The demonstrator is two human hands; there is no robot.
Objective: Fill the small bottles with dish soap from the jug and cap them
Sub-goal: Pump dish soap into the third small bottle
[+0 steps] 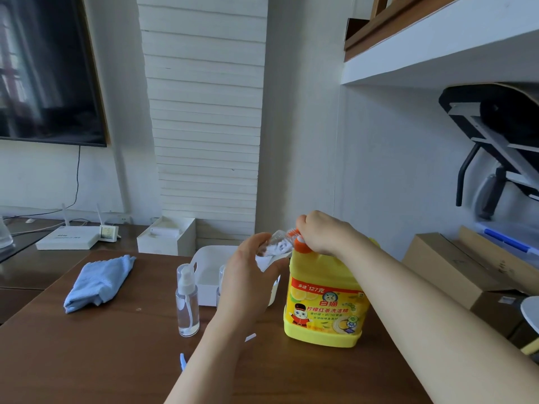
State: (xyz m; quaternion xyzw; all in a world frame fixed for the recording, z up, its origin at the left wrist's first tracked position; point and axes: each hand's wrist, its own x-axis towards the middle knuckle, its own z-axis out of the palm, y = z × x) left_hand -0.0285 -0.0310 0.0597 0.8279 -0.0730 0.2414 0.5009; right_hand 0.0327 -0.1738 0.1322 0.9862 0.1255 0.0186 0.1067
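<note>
A yellow dish soap jug (325, 304) with an orange pump top (300, 243) stands on the brown table. My right hand (320, 234) rests closed on top of the pump. My left hand (248, 275) holds a small clear bottle (275, 244) tilted, its mouth against the pump's spout. A capped clear spray bottle (187, 301) stands upright to the left. Another small bottle (220, 279) is mostly hidden behind my left hand.
A white tray (208, 265) sits behind the bottles. A folded blue cloth (99, 282) lies at the left. A blue object (182, 361) pokes out by my left forearm. Cardboard boxes (455, 266) stand at the right, a white box (166, 237) and router (68, 237) behind.
</note>
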